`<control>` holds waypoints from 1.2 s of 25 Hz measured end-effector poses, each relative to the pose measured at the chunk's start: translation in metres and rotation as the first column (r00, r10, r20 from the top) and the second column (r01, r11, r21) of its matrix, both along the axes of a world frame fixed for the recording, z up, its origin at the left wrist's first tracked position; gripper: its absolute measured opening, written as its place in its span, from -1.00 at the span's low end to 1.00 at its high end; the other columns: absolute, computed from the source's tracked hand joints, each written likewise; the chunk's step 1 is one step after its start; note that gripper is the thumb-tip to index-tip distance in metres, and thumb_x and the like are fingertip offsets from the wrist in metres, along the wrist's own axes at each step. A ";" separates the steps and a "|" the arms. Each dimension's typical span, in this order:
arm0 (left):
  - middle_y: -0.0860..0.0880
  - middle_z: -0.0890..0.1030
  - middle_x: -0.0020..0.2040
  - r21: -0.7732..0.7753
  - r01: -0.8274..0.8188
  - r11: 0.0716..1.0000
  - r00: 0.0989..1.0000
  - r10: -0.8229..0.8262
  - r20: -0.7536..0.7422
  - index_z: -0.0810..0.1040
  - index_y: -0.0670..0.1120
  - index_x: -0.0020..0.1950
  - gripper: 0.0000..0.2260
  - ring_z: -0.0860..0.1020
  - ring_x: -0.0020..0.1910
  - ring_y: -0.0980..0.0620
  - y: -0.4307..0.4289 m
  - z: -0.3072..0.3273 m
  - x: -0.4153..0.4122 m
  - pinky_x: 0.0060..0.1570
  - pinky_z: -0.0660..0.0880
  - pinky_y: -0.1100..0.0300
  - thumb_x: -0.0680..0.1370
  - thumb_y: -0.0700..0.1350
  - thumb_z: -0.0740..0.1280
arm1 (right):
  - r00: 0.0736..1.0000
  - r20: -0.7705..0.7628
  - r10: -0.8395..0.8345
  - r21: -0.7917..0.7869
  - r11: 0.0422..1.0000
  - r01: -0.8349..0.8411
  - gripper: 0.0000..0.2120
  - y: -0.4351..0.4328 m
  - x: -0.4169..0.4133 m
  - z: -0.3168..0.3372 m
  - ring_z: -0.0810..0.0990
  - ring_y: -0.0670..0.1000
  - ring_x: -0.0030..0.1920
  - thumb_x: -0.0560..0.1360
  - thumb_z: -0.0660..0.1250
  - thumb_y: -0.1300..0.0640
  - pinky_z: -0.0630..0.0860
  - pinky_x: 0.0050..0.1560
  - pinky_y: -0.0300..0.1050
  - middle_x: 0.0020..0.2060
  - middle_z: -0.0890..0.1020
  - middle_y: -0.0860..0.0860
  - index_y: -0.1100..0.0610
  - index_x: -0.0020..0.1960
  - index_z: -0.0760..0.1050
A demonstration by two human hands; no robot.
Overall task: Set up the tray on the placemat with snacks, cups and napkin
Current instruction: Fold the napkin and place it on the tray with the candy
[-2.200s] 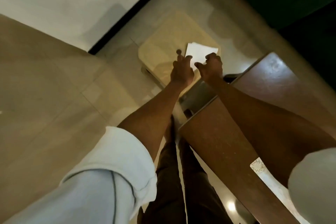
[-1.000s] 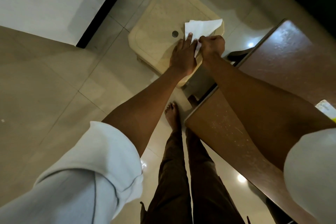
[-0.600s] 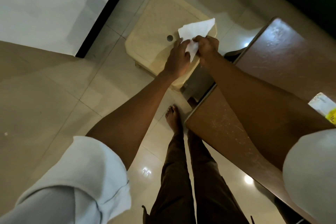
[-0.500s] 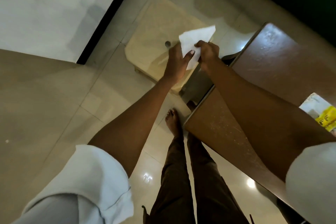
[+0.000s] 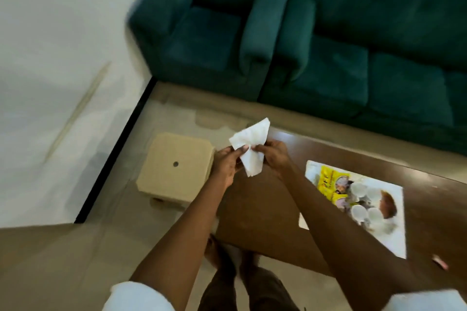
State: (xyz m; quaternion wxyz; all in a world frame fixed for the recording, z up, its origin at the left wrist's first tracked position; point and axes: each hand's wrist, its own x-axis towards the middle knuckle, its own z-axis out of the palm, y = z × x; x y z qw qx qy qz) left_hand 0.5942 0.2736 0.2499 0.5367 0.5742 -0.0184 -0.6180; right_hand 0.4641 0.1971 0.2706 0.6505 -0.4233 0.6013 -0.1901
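Observation:
A white paper napkin (image 5: 251, 145) is held up in the air between both hands, folded and creased. My left hand (image 5: 227, 165) pinches its left side and my right hand (image 5: 273, 155) pinches its right side. They are above the near left corner of a brown wooden table (image 5: 257, 209). On the table to the right lies a white printed placemat (image 5: 394, 232). On it sit a yellow snack packet (image 5: 327, 179), several white cups (image 5: 360, 211) and a brown snack (image 5: 388, 203). The picture is blurred, so I cannot make out a tray.
A beige plastic stool (image 5: 174, 166) stands on the tiled floor left of the table. A teal armchair (image 5: 202, 30) and a teal sofa (image 5: 379, 58) stand behind the table. A small pink item (image 5: 439, 264) lies on the table near the placemat. My bare feet are below.
Both hands have lifted the napkin off the stool and carried it right, over the table corner. The view has swung up, so the sofa and placemat now show.

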 end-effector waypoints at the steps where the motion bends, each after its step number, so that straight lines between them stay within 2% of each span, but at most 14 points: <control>1: -0.12 0.77 -0.02 0.004 0.035 0.999 0.999 -0.035 0.010 0.69 -0.19 0.09 -0.85 0.71 0.04 -0.18 -0.001 0.014 -0.021 0.23 0.63 -0.16 0.54 -0.23 0.51 | 1.000 -0.002 -0.016 -0.016 1.000 0.016 -0.58 0.006 -0.021 0.017 0.64 0.36 0.24 0.53 0.47 0.32 0.57 0.27 0.37 0.26 0.63 0.34 0.46 0.33 0.52; 3: -0.16 0.74 0.08 0.009 0.104 0.995 0.994 -0.104 0.040 0.65 -0.22 0.20 -0.74 0.70 0.08 -0.17 -0.002 0.040 -0.066 0.22 0.63 -0.16 0.54 -0.20 0.51 | 0.997 0.009 -0.072 -0.041 0.997 0.072 -0.58 0.018 -0.067 0.047 0.65 0.34 0.22 0.52 0.49 0.30 0.56 0.27 0.38 0.24 0.63 0.36 0.46 0.31 0.53; 6: -0.10 0.76 -0.08 -0.026 0.211 0.977 0.977 -0.209 0.051 0.65 -0.22 0.10 -0.83 0.72 -0.12 -0.04 0.003 0.073 -0.148 0.04 0.66 -0.02 0.55 -0.21 0.50 | 0.979 0.075 -0.190 -0.048 0.980 0.194 -0.64 0.041 -0.152 0.078 0.66 0.27 0.11 0.50 0.48 0.37 0.58 0.26 0.33 0.19 0.64 0.42 0.51 0.24 0.55; 7: -0.11 0.75 -0.09 -0.031 0.235 0.971 0.971 -0.234 0.041 0.64 -0.24 0.14 -0.82 0.71 -0.14 -0.04 0.004 0.080 -0.176 0.01 0.65 0.01 0.56 -0.23 0.47 | 0.969 0.099 -0.226 -0.051 0.971 0.232 -0.64 0.048 -0.182 0.086 0.66 0.26 0.10 0.50 0.48 0.38 0.58 0.26 0.32 0.18 0.64 0.42 0.52 0.23 0.55; 10: -0.28 0.66 0.14 -0.038 0.279 0.960 0.960 -0.279 0.001 0.57 -0.34 0.32 -0.69 0.65 -0.04 -0.13 0.008 0.091 -0.262 0.09 0.61 -0.05 0.59 -0.28 0.42 | 0.937 0.139 -0.321 -0.060 0.942 0.331 -0.66 0.068 -0.267 0.095 0.66 0.27 0.09 0.49 0.49 0.39 0.57 0.27 0.35 0.16 0.65 0.42 0.52 0.21 0.57; 13: -0.34 0.62 0.27 -0.023 0.325 0.946 0.945 -0.325 -0.024 0.54 -0.38 0.36 -0.64 0.63 0.11 -0.22 0.018 0.112 -0.363 0.30 0.56 -0.20 0.58 -0.30 0.43 | 0.893 0.086 -0.442 -0.105 0.887 0.449 -0.66 0.089 -0.367 0.105 0.70 0.27 0.06 0.47 0.54 0.30 0.61 0.21 0.32 0.10 0.69 0.37 0.46 0.17 0.61; 16: -0.34 0.64 0.26 -0.060 0.383 0.922 0.923 -0.384 0.006 0.58 -0.38 0.29 -0.68 0.67 0.03 -0.22 0.019 0.137 -0.454 0.19 0.61 -0.15 0.56 -0.31 0.45 | 0.857 0.071 -0.511 -0.162 0.842 0.515 -0.63 0.102 -0.462 0.115 0.70 0.29 0.09 0.48 0.55 0.25 0.68 -0.02 0.11 0.11 0.70 0.32 0.43 0.19 0.61; 17: -0.34 0.64 0.26 -0.065 0.407 0.911 0.914 -0.406 0.028 0.58 -0.38 0.29 -0.68 0.67 0.07 -0.25 0.019 0.145 -0.480 0.20 0.61 -0.16 0.55 -0.31 0.46 | 0.842 0.083 -0.533 -0.157 0.828 0.539 -0.62 0.105 -0.488 0.122 0.70 0.30 0.11 0.48 0.55 0.25 0.68 -0.02 0.10 0.13 0.69 0.31 0.42 0.22 0.60; 20: -0.34 0.64 0.27 -0.063 0.444 0.894 0.895 -0.438 0.081 0.56 -0.38 0.33 -0.63 0.64 0.24 -0.32 0.013 0.164 -0.528 0.33 0.56 -0.21 0.54 -0.31 0.48 | 0.835 0.108 -0.539 -0.173 0.817 0.550 -0.58 0.108 -0.540 0.141 0.68 0.29 0.17 0.49 0.54 0.23 0.67 0.13 0.22 0.21 0.67 0.23 0.38 0.29 0.56; 24: -0.31 0.63 0.29 -0.075 0.464 0.883 0.880 -0.450 0.152 0.53 -0.34 0.35 -0.58 0.63 0.27 -0.32 0.004 0.187 -0.565 0.34 0.55 -0.23 0.53 -0.28 0.50 | 0.839 0.121 -0.531 -0.230 0.807 0.544 -0.59 0.096 -0.580 0.157 0.65 0.31 0.22 0.50 0.52 0.26 0.61 0.25 0.29 0.26 0.64 0.28 0.40 0.29 0.56; 27: -0.30 0.63 0.31 -0.076 0.480 0.874 0.870 -0.463 0.171 0.52 -0.33 0.37 -0.56 0.63 0.27 -0.31 -0.010 0.188 -0.572 0.34 0.55 -0.22 0.53 -0.25 0.51 | 0.850 0.094 -0.518 -0.245 0.816 0.524 -0.57 0.081 -0.590 0.162 0.65 0.29 0.23 0.50 0.52 0.23 0.61 0.27 0.24 0.27 0.64 0.26 0.38 0.30 0.56; 30: -0.30 0.62 0.32 -0.061 0.489 0.870 0.860 -0.468 0.203 0.52 -0.34 0.37 -0.53 0.63 0.28 -0.30 -0.025 0.180 -0.579 0.33 0.56 -0.23 0.51 -0.24 0.53 | 0.860 0.072 -0.504 -0.256 0.824 0.505 -0.58 0.061 -0.594 0.155 0.67 0.25 0.19 0.50 0.53 0.21 0.65 0.21 0.15 0.25 0.66 0.24 0.36 0.29 0.57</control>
